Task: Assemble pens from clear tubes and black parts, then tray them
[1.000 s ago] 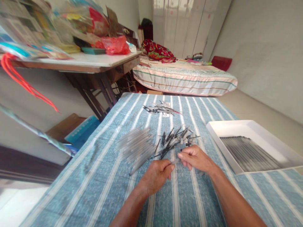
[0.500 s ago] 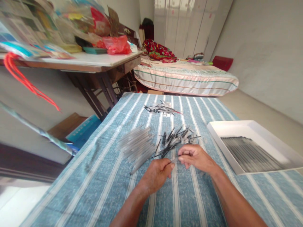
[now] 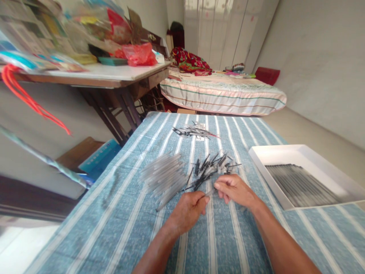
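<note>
With the left hand (image 3: 186,211) and right hand (image 3: 234,189) both pinched on one clear pen tube (image 3: 210,193) near the middle of the striped tablecloth (image 3: 119,213), I'd keep both ends aligned and push straight, without bending.

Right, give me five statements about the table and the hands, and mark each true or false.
1. Both hands pinch one thin part between them. True: the left hand and right hand meet on the part.
2. The white tray lies left of the hands. False: it lies to their right.
3. The tray holds dark rods. True.
4. The cloth is plain red. False: it is blue with white stripes.
5. The clear tubes lie in the tray. False: they lie on the cloth, left of the black pile.
</note>
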A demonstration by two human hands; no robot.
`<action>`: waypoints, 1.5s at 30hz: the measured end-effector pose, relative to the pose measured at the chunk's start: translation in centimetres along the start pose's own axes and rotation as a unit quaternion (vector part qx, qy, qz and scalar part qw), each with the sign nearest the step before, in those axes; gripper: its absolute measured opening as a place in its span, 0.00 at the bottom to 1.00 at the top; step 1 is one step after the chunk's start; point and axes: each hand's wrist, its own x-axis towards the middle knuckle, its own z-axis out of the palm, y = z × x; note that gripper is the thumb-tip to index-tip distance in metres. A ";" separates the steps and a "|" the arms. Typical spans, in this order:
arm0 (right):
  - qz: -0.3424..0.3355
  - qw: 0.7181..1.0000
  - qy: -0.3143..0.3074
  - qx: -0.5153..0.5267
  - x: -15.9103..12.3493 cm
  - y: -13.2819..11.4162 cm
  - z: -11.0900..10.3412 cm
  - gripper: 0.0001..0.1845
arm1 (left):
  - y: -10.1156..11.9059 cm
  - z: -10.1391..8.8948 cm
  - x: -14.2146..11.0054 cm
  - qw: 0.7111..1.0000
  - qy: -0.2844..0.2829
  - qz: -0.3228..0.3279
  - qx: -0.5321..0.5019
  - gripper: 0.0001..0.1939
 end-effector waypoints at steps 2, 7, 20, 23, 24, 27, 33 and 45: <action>-0.007 1.000 -0.007 0.017 0.0 0.0 0.0 0.17 | 0.0 0.1 0.0 1.000 0.000 0.000 0.001 0.17; 0.011 1.000 -0.023 -0.005 -0.1 -0.2 -0.1 0.21 | -0.1 0.3 0.1 1.000 -0.001 0.006 0.017 0.17; 0.012 0.999 -0.010 0.033 0.1 0.1 0.6 0.17 | -1.1 0.8 0.5 0.989 0.113 0.053 0.081 0.08; 0.013 0.999 0.003 0.043 0.1 -0.1 0.6 0.17 | -0.7 0.7 0.4 0.989 0.119 0.044 0.081 0.08; 0.012 0.999 0.006 0.047 0.1 -0.1 0.5 0.17 | -0.5 0.6 0.3 0.989 0.113 0.049 0.078 0.09; 0.012 0.998 0.010 0.060 0.1 -0.1 0.4 0.17 | -0.2 0.3 0.1 0.990 0.091 0.082 0.071 0.14; 0.015 0.998 0.017 0.062 0.2 0.1 0.3 0.15 | -0.6 0.3 0.2 0.984 0.112 0.114 0.077 0.12; -0.007 0.994 0.107 0.009 -1.9 -1.0 -4.3 0.13 | -0.4 0.4 0.5 0.977 0.147 -0.031 -0.151 0.05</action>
